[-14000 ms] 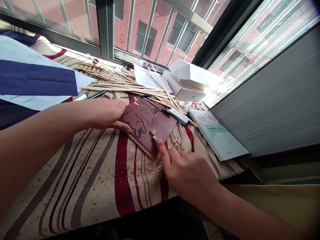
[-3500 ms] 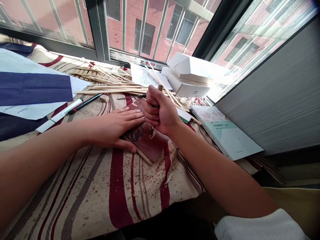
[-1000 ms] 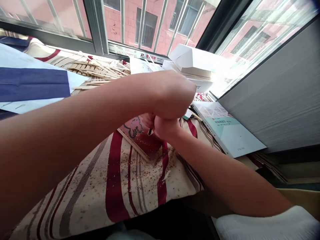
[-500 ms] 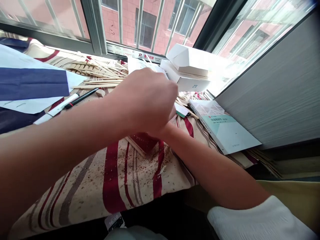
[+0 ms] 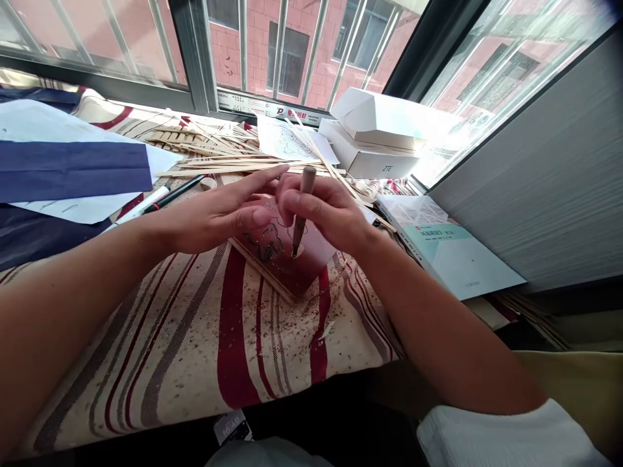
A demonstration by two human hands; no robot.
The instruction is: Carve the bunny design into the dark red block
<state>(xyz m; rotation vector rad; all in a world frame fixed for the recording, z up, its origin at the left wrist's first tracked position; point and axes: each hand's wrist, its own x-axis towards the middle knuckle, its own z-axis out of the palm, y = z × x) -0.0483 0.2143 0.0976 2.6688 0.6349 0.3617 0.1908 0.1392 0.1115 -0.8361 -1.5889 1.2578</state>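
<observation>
A dark red wooden printing block (image 5: 311,256) lies tilted on the striped cloth, with a black-lined animal figure (image 5: 263,241) cut into its left part. My right hand (image 5: 316,206) is shut on a carving gouge (image 5: 302,207) with a dark handle, and its steel tip rests on the block's lower middle. My left hand (image 5: 219,217) stays open, its fingers spread over the block's upper left. Whether those fingers touch the surface, I cannot tell.
Thin wooden sticks (image 5: 243,165) and a sketch on white paper (image 5: 287,143) lie behind the block. A white ZTE box (image 5: 384,165) stands by the window, with a book (image 5: 448,250) to its right. A marker and pen (image 5: 165,198) lie left on the shaving-strewn cloth (image 5: 233,350).
My left hand has moved back left from above my right hand, uncovering the block. The gouge now stands visibly on the block in my right hand.
</observation>
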